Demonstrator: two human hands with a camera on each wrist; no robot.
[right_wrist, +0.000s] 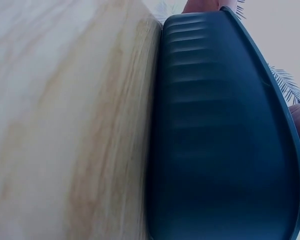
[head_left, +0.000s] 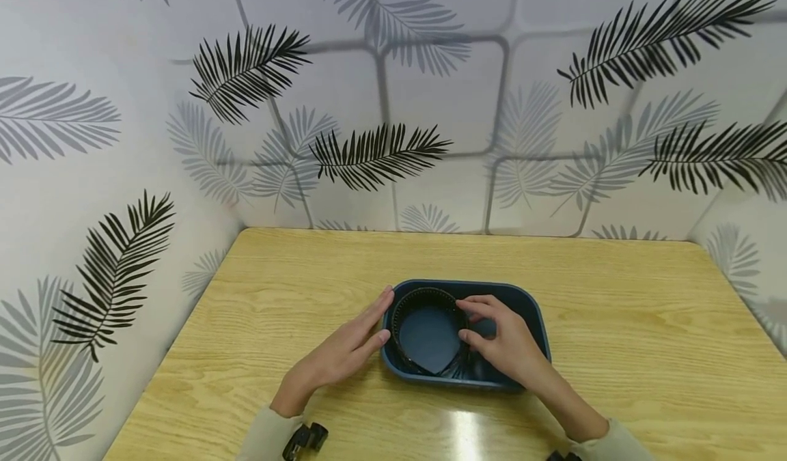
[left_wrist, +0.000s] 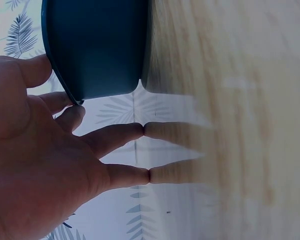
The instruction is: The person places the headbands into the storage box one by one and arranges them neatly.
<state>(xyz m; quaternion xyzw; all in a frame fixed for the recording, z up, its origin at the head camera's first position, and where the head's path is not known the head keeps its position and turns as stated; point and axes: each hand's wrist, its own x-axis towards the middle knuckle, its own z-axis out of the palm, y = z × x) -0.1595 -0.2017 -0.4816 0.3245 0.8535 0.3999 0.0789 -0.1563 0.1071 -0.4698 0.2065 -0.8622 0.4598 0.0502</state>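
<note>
A dark blue rectangular bin [head_left: 510, 384] with rounded corners sits on the wooden table. Inside its left half stands a black band [head_left: 401, 355] looped into a ring, with small stitch-like marks along its upper edge. My right hand [head_left: 507, 341] reaches over the bin and holds the ring's right side between thumb and fingers; in the right wrist view the bin's wall [right_wrist: 225, 125] hides most of that hand. At the bin's left end, my left hand [head_left: 338, 352] touches the rim with thumb and fingertips. Its lower fingers [left_wrist: 115, 140] extend straight to the tabletop in the left wrist view.
The light wooden table [head_left: 295, 270] extends around the bin on every side. Behind it and to the left rise walls [head_left: 430, 106] covered with a leaf pattern. Dark wrist mounts [head_left: 304, 440] sit by both sleeves.
</note>
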